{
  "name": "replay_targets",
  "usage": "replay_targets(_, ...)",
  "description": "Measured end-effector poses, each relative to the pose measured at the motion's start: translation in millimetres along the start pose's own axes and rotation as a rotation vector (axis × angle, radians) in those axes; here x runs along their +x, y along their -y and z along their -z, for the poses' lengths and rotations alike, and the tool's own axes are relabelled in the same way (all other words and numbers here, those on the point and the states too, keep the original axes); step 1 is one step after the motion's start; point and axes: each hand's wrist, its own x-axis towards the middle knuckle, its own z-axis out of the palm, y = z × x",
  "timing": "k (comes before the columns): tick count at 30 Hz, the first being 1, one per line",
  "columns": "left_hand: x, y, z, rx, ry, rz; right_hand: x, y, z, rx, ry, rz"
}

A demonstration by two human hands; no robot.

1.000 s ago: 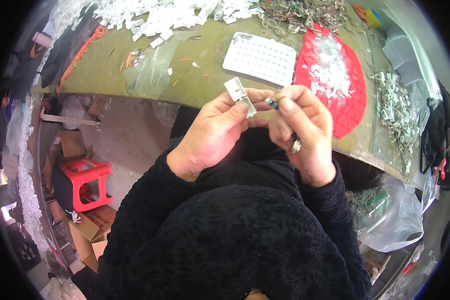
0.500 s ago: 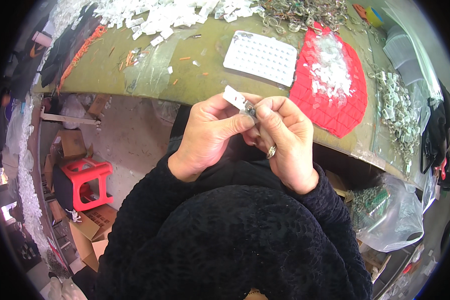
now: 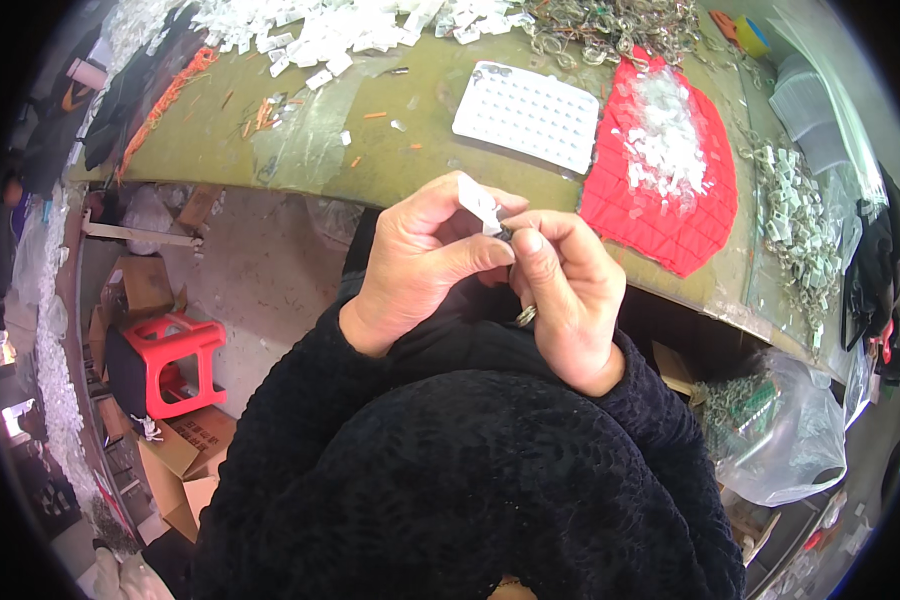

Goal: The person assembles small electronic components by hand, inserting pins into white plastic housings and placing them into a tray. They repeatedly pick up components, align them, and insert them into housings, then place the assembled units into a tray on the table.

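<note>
My left hand (image 3: 415, 265) pinches a small white plastic tag (image 3: 478, 203) between thumb and fingers in front of the table's near edge. The tag stands up at a tilt above the fingertips. Close against it, my right hand (image 3: 572, 300) is closed, thumb and forefinger pinching a small dark metal piece (image 3: 506, 233) at the tag's lower end. Below those fingers a shiny metal clasp (image 3: 525, 316) hangs out of the right hand. My fingers hide how the tag and the metal join.
On the table (image 3: 400, 150) lie a white tray (image 3: 462, 130) of small pieces and a red quilted cloth (image 3: 660, 240) bearing clear bits (image 3: 665, 135). White tags (image 3: 350, 30) and metal clasps (image 3: 620, 25) are heaped behind; tagged clasps (image 3: 795, 220) lie right. A red stool (image 3: 180, 365) stands lower left.
The tag has turned a little and shifted slightly right. My right hand has lowered slightly, and the hanging clasp has moved left. Both hands keep their pinch.
</note>
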Motion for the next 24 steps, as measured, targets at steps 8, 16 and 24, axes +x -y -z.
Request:
replay_targets(8, 1.6, -2.2, -1.0, -0.19, -0.039, 0.136, 8.1, -8.2, 11.1, -0.344, 0.082, 0.255)
replay_targets(16, 1.5, 0.3, -13.2, -0.408, -0.131, 0.212, 7.4, -13.0, 5.4, -0.343, -0.082, 0.11)
replay_targets(24, -0.1, -0.5, -23.1, 0.08, -0.224, 0.033, 18.5, -13.1, 14.0, -0.719, -0.022, 0.49)
